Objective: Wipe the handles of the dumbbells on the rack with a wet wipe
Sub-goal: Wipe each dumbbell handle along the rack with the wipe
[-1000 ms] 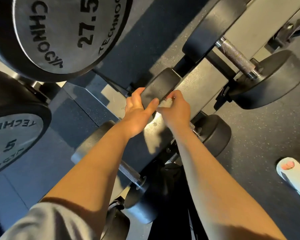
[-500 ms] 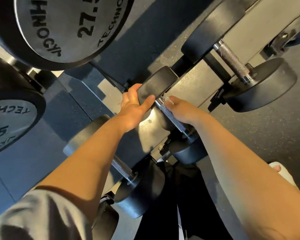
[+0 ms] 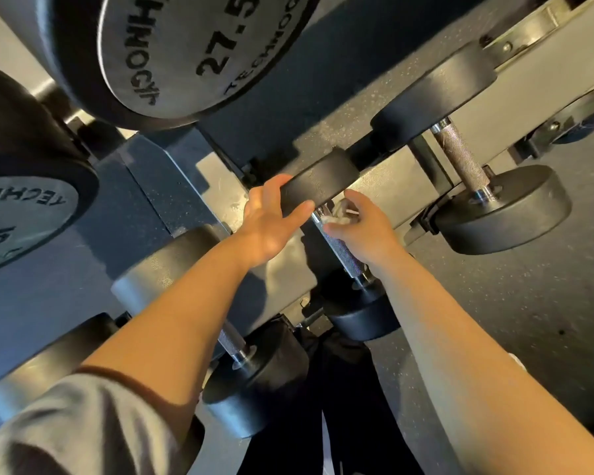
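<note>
Knurled steel of the middle dumbbell's handle (image 3: pixel 340 246) now lies mostly bare on the rack (image 3: pixel 408 166), because the right hand (image 3: pixel 360 228), fingers curled round the crumpled wet wipe (image 3: pixel 340 214), has slid back up from the near end to the far end beside the far head (image 3: pixel 318 185). The left hand (image 3: pixel 271 221) still clasps that head, thumb and fingers round its rim, steadying it. Judging by this return stroke, this handle is nearly done, while the handles to the right (image 3: pixel 460 156) and nearer left (image 3: pixel 232 341) look untouched.
</note>
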